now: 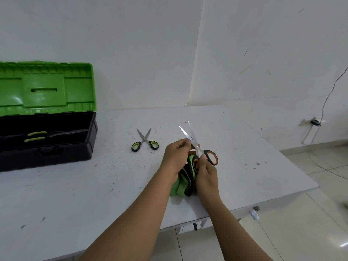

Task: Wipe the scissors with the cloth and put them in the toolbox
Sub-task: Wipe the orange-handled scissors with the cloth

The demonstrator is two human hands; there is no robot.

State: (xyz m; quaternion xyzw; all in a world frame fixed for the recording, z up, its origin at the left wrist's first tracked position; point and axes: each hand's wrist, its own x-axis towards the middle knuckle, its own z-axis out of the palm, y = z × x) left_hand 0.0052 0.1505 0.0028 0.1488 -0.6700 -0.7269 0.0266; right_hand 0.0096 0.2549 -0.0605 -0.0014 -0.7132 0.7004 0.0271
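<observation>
While both hands work near the right edge, things stand like this:

Surface [75,194]: white, flecked with dark specks, set against a white wall.

Toolbox [47,144]: black, at the far left of the surface, its green lid [45,87] tipped up and open; one pair of green-handled scissors [43,136] already lies inside.

Cloth [180,183]: green with dark stripes, bunched up between the two hands, its lower end resting on the surface.

Orange-handled scissors [199,147]: held up over the cloth, blades parted and pointing away from the person.

Green scissors on the surface [145,141]: lying with blades apart between the toolbox and the hands, touched by neither.

Left hand [175,157]: fingers curled, pinching one blade near the pivot, with the cloth gathered under its palm.

Right hand [206,172]: fingers closed round the orange-and-black handles.
</observation>
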